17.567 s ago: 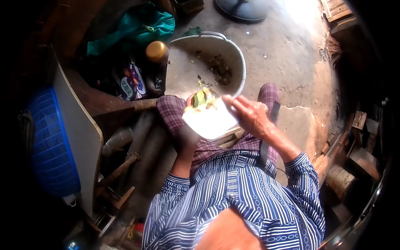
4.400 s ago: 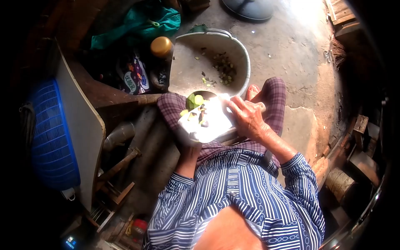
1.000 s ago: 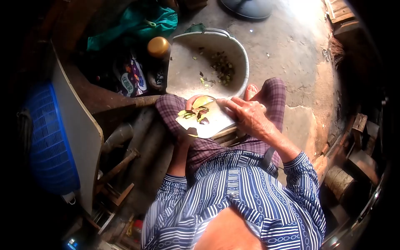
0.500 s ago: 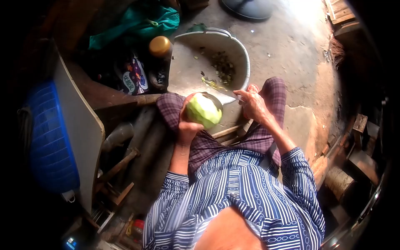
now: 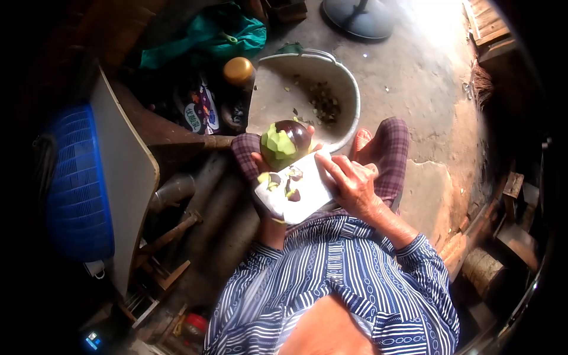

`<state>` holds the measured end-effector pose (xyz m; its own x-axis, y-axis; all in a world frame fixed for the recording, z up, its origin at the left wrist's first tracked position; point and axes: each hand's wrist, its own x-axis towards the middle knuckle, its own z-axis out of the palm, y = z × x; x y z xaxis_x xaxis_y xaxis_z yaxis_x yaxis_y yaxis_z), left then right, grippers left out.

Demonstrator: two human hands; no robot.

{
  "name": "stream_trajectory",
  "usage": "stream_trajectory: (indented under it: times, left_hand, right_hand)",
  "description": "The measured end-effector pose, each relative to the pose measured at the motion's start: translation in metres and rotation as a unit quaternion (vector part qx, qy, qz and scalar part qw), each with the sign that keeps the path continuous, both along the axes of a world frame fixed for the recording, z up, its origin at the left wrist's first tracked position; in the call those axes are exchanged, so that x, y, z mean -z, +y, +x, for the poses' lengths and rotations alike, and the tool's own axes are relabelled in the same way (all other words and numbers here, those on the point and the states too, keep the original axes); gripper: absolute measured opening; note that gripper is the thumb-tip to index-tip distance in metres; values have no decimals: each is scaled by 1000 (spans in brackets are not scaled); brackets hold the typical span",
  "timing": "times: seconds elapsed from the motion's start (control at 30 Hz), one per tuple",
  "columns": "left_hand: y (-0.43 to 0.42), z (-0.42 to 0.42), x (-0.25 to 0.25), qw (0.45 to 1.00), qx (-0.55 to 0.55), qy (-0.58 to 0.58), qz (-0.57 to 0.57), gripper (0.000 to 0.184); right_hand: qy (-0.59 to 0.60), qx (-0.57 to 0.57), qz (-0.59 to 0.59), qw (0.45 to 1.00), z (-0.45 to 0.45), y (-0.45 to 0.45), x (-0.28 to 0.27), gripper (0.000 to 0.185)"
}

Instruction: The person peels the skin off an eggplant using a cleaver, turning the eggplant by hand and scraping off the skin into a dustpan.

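Note:
My left hand (image 5: 259, 163) cups a round eggplant (image 5: 288, 142) from below, over the near edge of the tub. Part of the eggplant is pared to pale green flesh, while glossy dark purple skin covers the rest. My right hand (image 5: 355, 182) grips a broad-bladed cleaver (image 5: 316, 186), its handle hidden in the fingers. The blade lies flat-side up just below the eggplant and hides much of my left palm and wrist. Several bits of dark and green peel (image 5: 291, 190) cling to the blade. The pale tub (image 5: 350, 97) holds more peel scraps (image 5: 325, 103).
A blue plastic basket (image 5: 80, 183) and a tan board (image 5: 127, 195) stand at left. Beyond my left knee are a jar with a golden lid (image 5: 238, 71) and a green bag (image 5: 201, 35). A round dark base (image 5: 361, 21) stands at the far side; wooden pieces (image 5: 484, 269) lie at right.
The cleaver has swung from beside the tub's near rim to just below the eggplant, its face turned up with peel on it. The eggplant has turned, bringing purple skin into view.

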<state>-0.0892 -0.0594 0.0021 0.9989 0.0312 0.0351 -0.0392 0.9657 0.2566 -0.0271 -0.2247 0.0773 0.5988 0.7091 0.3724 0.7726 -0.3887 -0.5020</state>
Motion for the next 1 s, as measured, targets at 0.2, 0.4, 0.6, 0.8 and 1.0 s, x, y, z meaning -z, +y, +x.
stream_trajectory:
  times: [0.2, 0.4, 0.6, 0.8, 1.0]
  left_hand:
    - [-21, -20, -29, 980, -107, 74, -153, 71]
    - [-21, -32, -19, 977, -173, 120, 32, 63]
    - [-18, -42, 0, 772, -233, 189, 561, 55]
    - [-14, -68, 17, 311, -244, 114, 911, 48]
    - [-14, -58, -3, 466, -199, 205, 837, 53]
  right_hand:
    - [-13, 36, -33, 999, -2, 1, -7, 53]
    - [19, 48, -13, 999, -4, 4, -9, 48]
    - [5, 67, -17, 998, -9, 14, -12, 48]
    - [17, 65, 26, 997, -11, 21, -16, 46]
    - [24, 77, -11, 997, -12, 27, -15, 45]
